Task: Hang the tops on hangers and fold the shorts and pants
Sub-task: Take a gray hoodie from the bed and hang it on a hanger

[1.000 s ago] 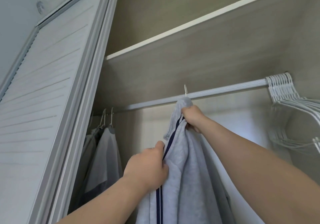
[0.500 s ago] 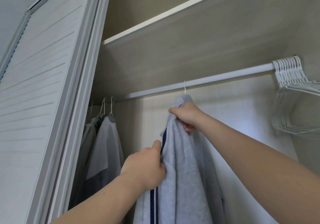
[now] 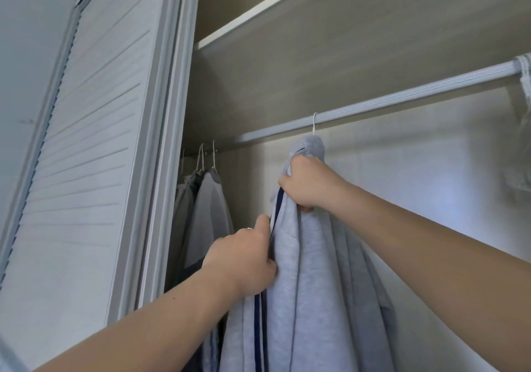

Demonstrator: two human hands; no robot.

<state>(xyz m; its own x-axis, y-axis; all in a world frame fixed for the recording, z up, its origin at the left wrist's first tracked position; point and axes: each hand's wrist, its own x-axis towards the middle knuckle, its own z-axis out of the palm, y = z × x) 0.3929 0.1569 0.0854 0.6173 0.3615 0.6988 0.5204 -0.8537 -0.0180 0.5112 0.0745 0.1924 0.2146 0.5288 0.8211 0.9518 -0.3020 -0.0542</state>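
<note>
Top (image 3: 316, 299), pale grey with a navy stripe down one edge, hangs in folds below the rod (image 3: 402, 98). Left hand (image 3: 244, 259) clutches the striped edge farther down; right hand (image 3: 310, 185) grasps the collar just under the rod, beneath a white hook (image 3: 314, 123).

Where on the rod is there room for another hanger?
Long bare stretch of rod between the hook of the grey top and the white hangers far right. Shorter gap left of that hook; hung tops crowd the left end.
</note>
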